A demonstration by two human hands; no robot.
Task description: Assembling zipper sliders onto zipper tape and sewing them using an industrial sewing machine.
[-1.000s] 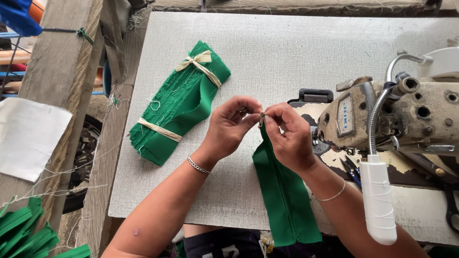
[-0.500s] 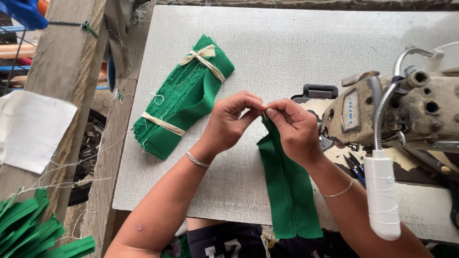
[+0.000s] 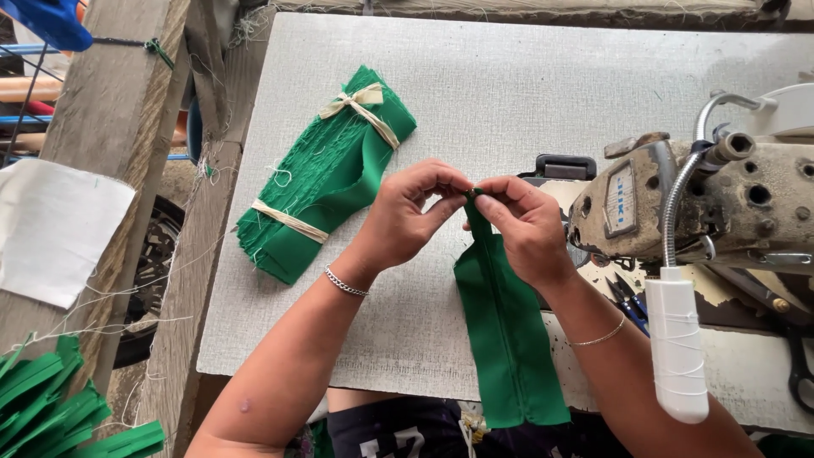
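Head camera, looking straight down: the top end of a long green fabric strip with a centre seam (image 3: 507, 331) is pinched between both hands, right at the middle of the grey speckled surface (image 3: 526, 93). The left hand (image 3: 407, 212) is closed into a fingertip pinch, thumb and forefinger pressed on the strip's upper tip; a silver chain bracelet (image 3: 343, 281) is worn at that wrist. The right hand (image 3: 524, 225) is likewise closed in a pinch on the same tip, its fingertips touching those of the left, and a thin gold bangle (image 3: 604, 337) is seen on its wrist. The strip is laid flat from the hands down toward the near edge of the surface, with its lower end hanging just over that edge.

Over to the left, well apart from the hands, a folded bundle of green fabric pieces (image 3: 326, 174) is laid at a slant, bound by two pale cloth ties. On the right, a worn beige sewing machine (image 3: 721, 199) is set close beside the right hand, and a white lamp head on a flexible metal neck (image 3: 677, 343) is hung over the right forearm. More green strips (image 3: 59, 416) are piled at the lower left, off the surface.
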